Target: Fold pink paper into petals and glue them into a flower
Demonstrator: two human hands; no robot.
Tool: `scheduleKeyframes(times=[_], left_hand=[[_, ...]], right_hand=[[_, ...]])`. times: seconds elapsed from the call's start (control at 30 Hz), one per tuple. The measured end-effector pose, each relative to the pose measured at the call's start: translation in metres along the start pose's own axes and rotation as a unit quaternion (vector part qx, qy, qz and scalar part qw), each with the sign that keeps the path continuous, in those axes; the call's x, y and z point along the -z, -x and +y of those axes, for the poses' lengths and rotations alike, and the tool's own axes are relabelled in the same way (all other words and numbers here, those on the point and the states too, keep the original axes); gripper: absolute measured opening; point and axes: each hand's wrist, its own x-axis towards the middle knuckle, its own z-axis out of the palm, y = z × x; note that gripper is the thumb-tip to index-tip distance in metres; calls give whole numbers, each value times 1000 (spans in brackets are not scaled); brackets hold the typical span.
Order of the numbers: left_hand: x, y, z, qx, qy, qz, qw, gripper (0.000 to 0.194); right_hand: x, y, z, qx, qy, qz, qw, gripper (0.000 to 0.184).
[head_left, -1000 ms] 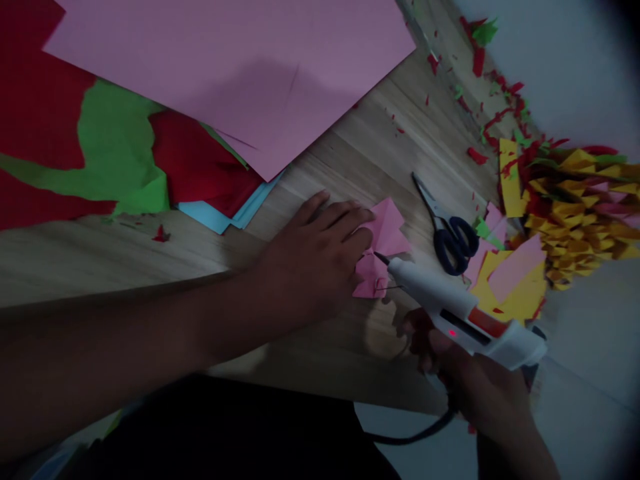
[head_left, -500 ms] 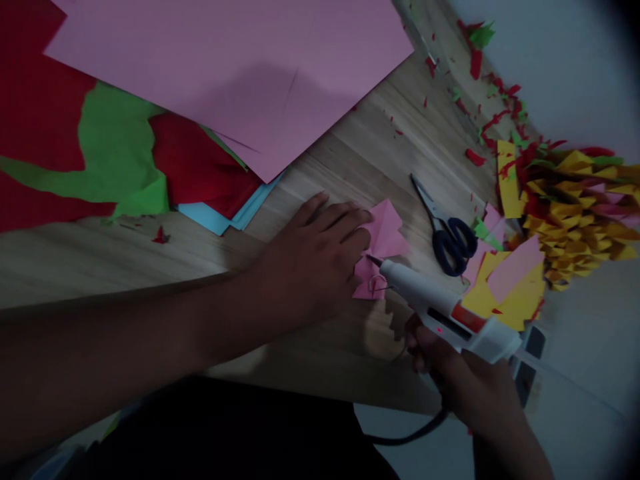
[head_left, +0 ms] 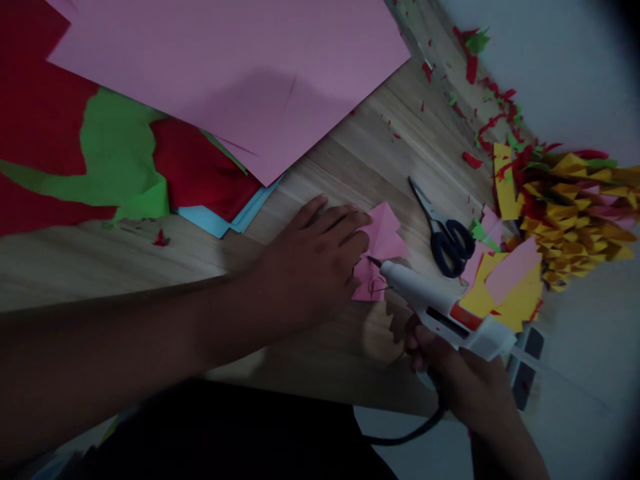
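My left hand (head_left: 313, 263) lies flat on a small folded pink paper piece (head_left: 383, 240) on the wooden table (head_left: 350, 160), fingers stretched out and pressing it down. My right hand (head_left: 465, 383) is wrapped round the handle of a white hot glue gun (head_left: 440, 307) with an orange trigger. The gun's nozzle touches the pink piece just beside my left fingertips. Its black cord (head_left: 410, 433) runs down off the table edge.
Black-handled scissors (head_left: 443, 230) lie right of the pink piece. A big pink sheet (head_left: 225, 73) overlaps red (head_left: 30, 127), green (head_left: 120, 153) and blue (head_left: 210, 217) sheets at the back left. Yellow, pink and red folded pieces (head_left: 570, 207) and scraps pile at the right edge.
The glue gun has moved left and slightly down, bringing its nozzle onto the pink piece. My left hand has stayed pressed on the paper.
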Motion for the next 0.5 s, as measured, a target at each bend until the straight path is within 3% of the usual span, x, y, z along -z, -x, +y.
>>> scheduleKeyframes(times=[0.5], left_hand=[[-2,1,0,1,-2,4,1000,28]], right_hand=[[-1,2,-2,-37,-6,-5,999,36]])
